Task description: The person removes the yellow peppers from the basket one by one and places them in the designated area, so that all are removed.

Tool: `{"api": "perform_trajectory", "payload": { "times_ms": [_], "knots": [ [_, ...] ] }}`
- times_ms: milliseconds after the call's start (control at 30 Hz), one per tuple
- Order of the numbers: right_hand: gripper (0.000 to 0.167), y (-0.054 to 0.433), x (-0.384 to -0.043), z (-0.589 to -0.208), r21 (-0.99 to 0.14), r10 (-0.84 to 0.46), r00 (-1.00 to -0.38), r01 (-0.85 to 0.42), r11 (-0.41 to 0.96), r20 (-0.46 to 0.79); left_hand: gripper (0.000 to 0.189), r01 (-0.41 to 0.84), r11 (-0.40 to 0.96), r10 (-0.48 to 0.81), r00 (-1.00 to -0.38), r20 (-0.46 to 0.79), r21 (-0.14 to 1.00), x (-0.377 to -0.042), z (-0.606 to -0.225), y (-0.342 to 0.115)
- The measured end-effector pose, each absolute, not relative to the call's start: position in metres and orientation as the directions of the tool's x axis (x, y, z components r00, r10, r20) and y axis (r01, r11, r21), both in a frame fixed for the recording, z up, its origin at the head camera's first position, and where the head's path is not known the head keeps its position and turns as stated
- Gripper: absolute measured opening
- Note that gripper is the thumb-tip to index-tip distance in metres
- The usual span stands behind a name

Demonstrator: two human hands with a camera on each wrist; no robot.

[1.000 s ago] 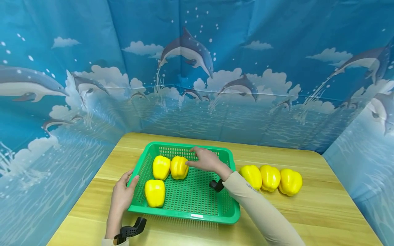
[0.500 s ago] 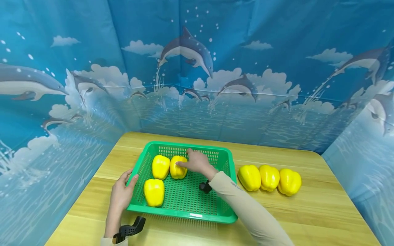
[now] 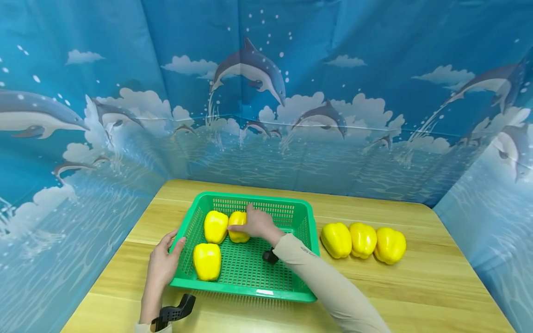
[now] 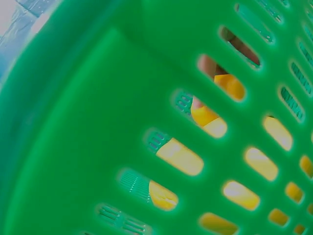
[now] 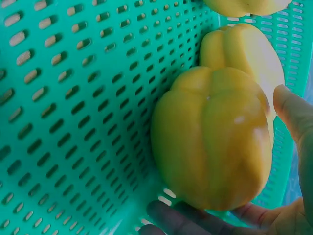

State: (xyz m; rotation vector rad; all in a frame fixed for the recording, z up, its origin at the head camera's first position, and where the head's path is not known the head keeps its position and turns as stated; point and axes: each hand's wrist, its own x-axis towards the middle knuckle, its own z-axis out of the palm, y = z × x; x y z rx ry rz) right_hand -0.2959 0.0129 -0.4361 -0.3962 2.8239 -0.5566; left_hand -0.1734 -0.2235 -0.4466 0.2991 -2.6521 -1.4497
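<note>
In the head view, a green plastic basket (image 3: 250, 289) holds three yellow bell peppers. My left hand (image 3: 164, 263) grips its left rim, thumb over the top and fingers outside. My right hand (image 3: 257, 225) reaches inside around the back-right bell pepper (image 3: 237, 233), which sits beside the back-left bell pepper (image 3: 215, 226). Nearer the front is another bell pepper (image 3: 207, 262). The right wrist view shows the thumb (image 5: 291, 110) at one side of the grasped bell pepper (image 5: 210, 139) and fingers (image 5: 171, 218) at its other side. Basket wall (image 4: 78, 127) fills most of the left wrist view.
Right of the basket, three more yellow bell peppers (image 3: 363, 240) stand in a row on the wooden table (image 3: 424, 286). A blue dolphin-print curtain (image 3: 258, 152) hangs behind the table and along its sides.
My right hand has moved left and slightly down over the back-right bell pepper, its thumb now past the far side. My left hand stays at the basket's rim.
</note>
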Motion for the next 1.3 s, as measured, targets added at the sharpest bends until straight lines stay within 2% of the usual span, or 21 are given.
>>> {"api": "perform_trajectory", "payload": {
  "times_ms": [633,833,1300],
  "knots": [
    [0.101,0.003,-0.292,-0.444,-0.413,-0.266,-0.94,-0.16,0.896,-0.213,0.057,-0.137,0.529,-0.227,-0.974,-0.016,0.838,-0.173,-0.446,-0.223],
    [0.094,0.005,-0.293,-0.446,-0.45,-0.278,-0.934,-0.154,0.88,-0.224,0.057,-0.133,0.526,-0.227,-0.974,-0.012,0.84,-0.174,-0.447,-0.223],
    [0.089,0.014,-0.294,-0.448,-0.559,-0.345,-0.908,-0.162,0.813,-0.238,0.056,-0.12,0.529,-0.227,-0.974,0.003,0.84,-0.174,-0.446,-0.222]
  ]
}}
